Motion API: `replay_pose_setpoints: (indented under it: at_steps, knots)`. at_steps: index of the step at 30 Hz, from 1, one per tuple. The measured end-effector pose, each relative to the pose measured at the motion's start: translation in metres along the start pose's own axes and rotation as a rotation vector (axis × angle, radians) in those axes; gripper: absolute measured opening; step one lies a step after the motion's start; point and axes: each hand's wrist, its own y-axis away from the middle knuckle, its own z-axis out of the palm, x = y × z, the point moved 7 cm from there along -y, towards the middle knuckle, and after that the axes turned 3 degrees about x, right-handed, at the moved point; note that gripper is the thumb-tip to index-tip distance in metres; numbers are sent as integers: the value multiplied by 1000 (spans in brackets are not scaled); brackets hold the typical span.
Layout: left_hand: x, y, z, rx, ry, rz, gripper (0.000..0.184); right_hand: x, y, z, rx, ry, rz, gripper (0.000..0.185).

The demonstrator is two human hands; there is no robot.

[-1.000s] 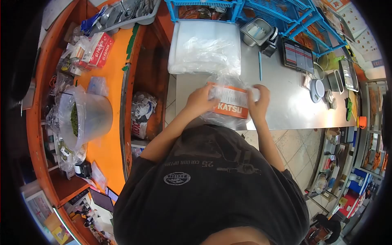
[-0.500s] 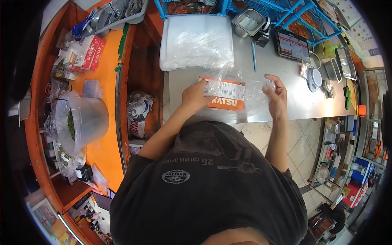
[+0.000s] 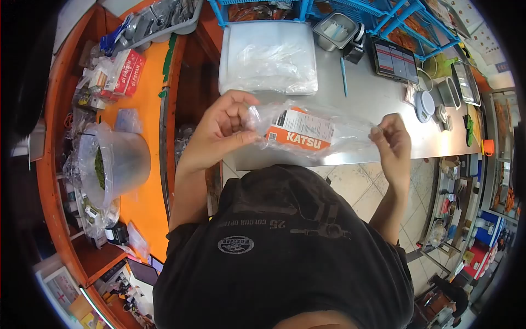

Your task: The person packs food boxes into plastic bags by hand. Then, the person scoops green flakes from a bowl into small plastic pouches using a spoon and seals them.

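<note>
An orange and white box marked KATSU [image 3: 303,129] sits inside a clear plastic bag [image 3: 350,133], near the front edge of the metal counter. The bag's left end is gripped by my left hand [image 3: 222,129], its fingers curled round the plastic. At the other end, my right hand [image 3: 392,140] pinches the plastic between thumb and fingers. The bag stretches sideways between both hands, with the box nearer the left one. Just behind lies a stack of clear plastic bags [image 3: 268,57].
Behind stand blue baskets [image 3: 263,12], a metal container [image 3: 335,31], a tablet [image 3: 394,61] and a round scale [image 3: 424,106]. A blue pen [image 3: 344,77] lies on the metal counter [image 3: 359,104]. On the left orange counter is a translucent tub [image 3: 129,162].
My left hand has moved left off the box onto the bag's end. My right hand has moved outward with the other end, and the bag is now stretched around the box.
</note>
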Motion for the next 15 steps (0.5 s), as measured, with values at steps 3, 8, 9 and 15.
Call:
replay_pose_setpoints:
  at_steps: [3,8,9,15]
  knots:
    - [15,5,-28,493,-846,142,34,-16,-1,-3,92,432,-113,21]
    - [18,15,-47,614,-1121,124,15,21,-1,-15,21,612,-58,25]
    - [9,13,-47,441,-833,41,13,23,-1,-12,-17,533,-74,25]
    - [30,13,-10,-13,64,186,25,-11,-9,8,-189,-302,209,13]
